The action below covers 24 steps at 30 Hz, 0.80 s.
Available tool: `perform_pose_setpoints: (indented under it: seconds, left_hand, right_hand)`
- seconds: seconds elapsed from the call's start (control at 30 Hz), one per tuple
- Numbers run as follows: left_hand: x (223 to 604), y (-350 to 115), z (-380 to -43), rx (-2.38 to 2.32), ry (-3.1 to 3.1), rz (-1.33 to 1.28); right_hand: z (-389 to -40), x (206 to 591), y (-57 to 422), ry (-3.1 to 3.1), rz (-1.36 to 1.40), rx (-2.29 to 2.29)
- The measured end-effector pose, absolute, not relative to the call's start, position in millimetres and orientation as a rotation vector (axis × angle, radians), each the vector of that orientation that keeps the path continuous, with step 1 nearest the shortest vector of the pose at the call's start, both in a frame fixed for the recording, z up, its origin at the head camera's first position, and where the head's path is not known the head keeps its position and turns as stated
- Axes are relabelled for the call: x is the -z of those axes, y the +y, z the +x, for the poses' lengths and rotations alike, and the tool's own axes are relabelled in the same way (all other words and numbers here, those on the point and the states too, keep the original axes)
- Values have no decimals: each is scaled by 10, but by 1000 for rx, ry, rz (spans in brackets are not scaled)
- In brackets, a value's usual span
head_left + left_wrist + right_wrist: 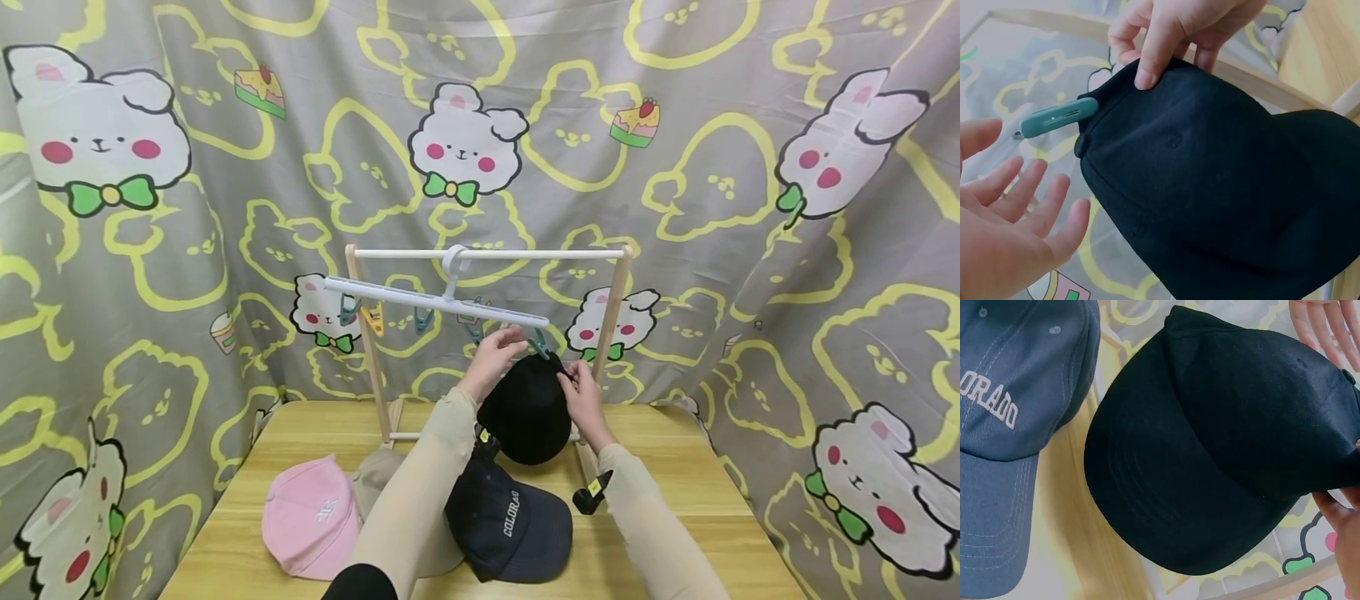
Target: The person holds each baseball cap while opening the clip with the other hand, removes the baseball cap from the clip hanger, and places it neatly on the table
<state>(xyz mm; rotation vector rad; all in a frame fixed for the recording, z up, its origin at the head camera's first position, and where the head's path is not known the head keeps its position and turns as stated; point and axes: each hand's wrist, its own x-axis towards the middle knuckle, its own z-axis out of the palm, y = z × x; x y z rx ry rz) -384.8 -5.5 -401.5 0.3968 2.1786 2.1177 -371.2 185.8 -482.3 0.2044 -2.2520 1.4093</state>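
A black cap (pixel 528 412) hangs below the right end of a pale blue clip hanger (pixel 431 298). My right hand (pixel 587 404) pinches the cap's edge, thumb on the outer cloth, as the left wrist view shows. At the cap's top, the jaws of a teal clip (pixel 1060 117) lie over the fabric. Near that clip, my left hand (pixel 1022 219) has its fingers spread and holds nothing. In the right wrist view the cap's brim (pixel 1166 487) points down and left.
The hanger hooks over the top bar (pixel 525 254) of a wooden rack and slopes down rightward. Other clips, one yellow (pixel 375 318), hang along it. On the table (pixel 675 517) lie a pink cap (pixel 311 521), a beige cap (pixel 371 479) and a dark blue COLORADO cap (pixel 517 525).
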Motion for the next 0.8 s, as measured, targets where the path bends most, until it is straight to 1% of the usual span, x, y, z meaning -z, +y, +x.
perform_pose_setpoints:
  seconds: [0.37,0.67,0.8]
  left_hand:
    - [4014,-40,-3967,-1977,2219,444]
    - [3981,37,-3952,-1879,2272,531]
    - [4023,73,-3995,-1870,2300,507]
  right_hand:
    - [-3720,4815,1896,-2286,229,-1394]
    - [-3721,4822,1903,-2290,237,-1355]
    - [-3720,4811,1893,-2301,245,-1332]
